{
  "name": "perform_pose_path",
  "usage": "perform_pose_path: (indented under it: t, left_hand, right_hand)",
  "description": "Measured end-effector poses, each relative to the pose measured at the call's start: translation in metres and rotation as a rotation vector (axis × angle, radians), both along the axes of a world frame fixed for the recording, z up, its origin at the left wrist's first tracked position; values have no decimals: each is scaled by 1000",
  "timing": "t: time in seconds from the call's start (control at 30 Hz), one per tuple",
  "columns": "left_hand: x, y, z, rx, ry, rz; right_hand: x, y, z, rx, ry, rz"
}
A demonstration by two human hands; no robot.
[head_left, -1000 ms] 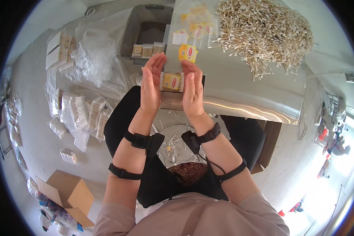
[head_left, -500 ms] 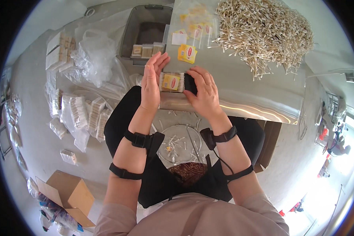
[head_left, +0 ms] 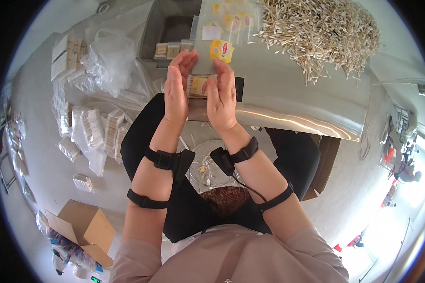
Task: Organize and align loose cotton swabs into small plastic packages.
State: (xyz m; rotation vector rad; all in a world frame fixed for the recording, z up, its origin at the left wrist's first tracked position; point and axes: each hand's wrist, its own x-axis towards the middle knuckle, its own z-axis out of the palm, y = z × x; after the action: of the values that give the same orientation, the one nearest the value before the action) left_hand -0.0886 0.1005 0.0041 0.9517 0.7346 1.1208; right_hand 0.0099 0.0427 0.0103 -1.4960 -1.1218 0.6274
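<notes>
A flat bundle of cotton swabs (head_left: pixel 196 86) with a yellow label lies near the front edge of the metal table, between my two hands. My left hand (head_left: pixel 176 92) stands on edge along its left end, fingers stretched out. At the other end, my right hand (head_left: pixel 222 96) covers part of the bundle, its fingers extended and the thumb over the label. Whether the right fingers press on the bundle cannot be made out. Just right of that hand sits a black block (head_left: pixel 240 89), untouched. Yellow printed cards (head_left: pixel 221 50) lie just beyond the fingertips.
A large heap of loose cotton swabs (head_left: pixel 321 35) covers the table's far right. At the far left a grey bin (head_left: pixel 148 35) holds several packed bundles. Plastic-wrapped packs (head_left: pixel 92 127) and an open cardboard box (head_left: pixel 87 226) are on the floor to the left.
My right hand has let go of the black block and moved left, over the bundle's right end. My left hand stays at the other end. The view has shifted slightly.
</notes>
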Motion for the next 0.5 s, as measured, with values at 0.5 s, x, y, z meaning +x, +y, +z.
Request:
perform_pose_path:
  t: [0.5]
  left_hand:
    - [-47,25,44,-52,-165,360]
  right_hand:
    - [-19,-104,-8,-278,-29,481]
